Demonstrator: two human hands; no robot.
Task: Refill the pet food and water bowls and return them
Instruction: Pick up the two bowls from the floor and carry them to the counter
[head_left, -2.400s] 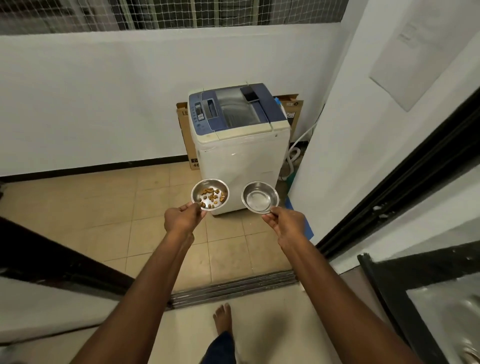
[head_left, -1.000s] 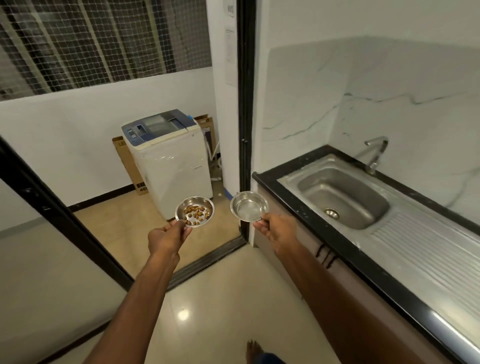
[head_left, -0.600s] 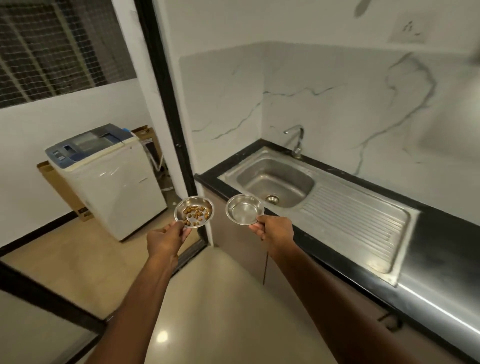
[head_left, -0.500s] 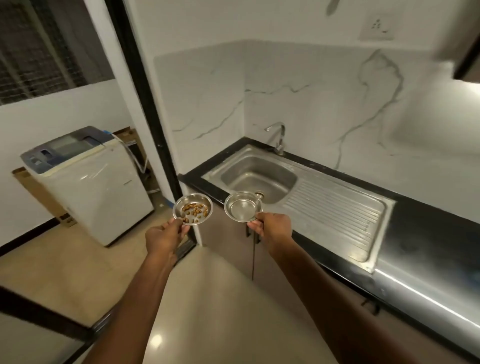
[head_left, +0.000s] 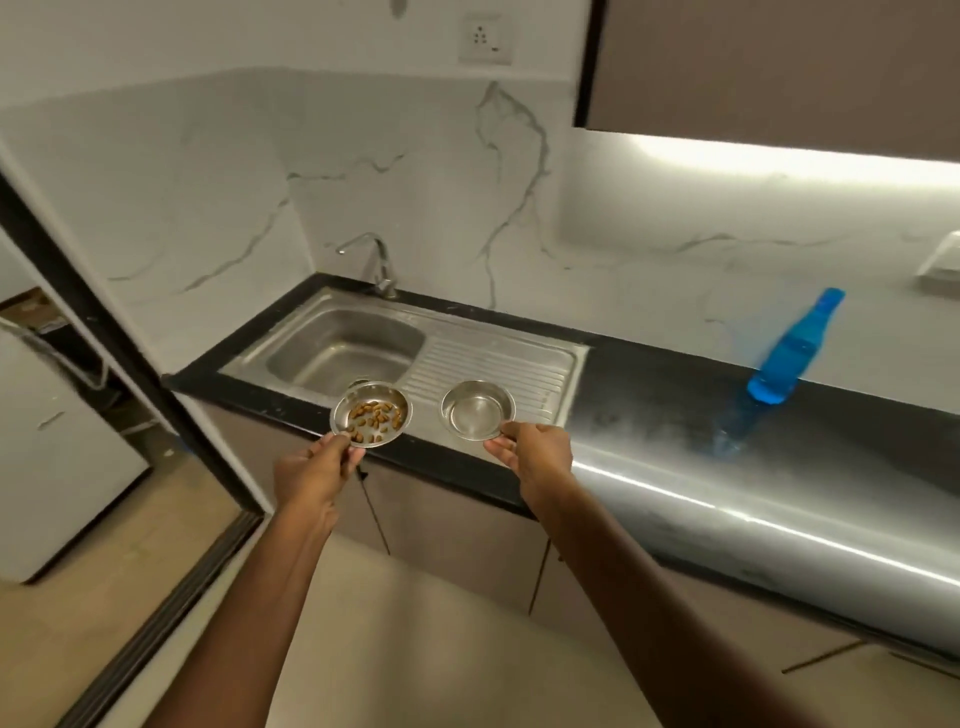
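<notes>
A black worktop (head_left: 649, 364) runs from the left middle toward the near right, under a white marble-patterned wall (head_left: 363, 171). Set into its left end is a steel sink (head_left: 343, 348) with a ribbed draining board (head_left: 498, 358) to its right and a tap (head_left: 376, 260) at its far edge. A white washing machine (head_left: 57, 452) stands at the far left, beyond a black door frame (head_left: 104, 332). A blue bottle (head_left: 795, 348) stands on the worktop well to the right. The left hand (head_left: 314, 475) pinches the near rim of a steel food bowl (head_left: 371, 414) holding some brown kibble (head_left: 375, 413), above the worktop's near edge. The right hand (head_left: 535, 452) pinches the near rim of an empty steel water bowl (head_left: 478, 409), held over the draining board.
</notes>
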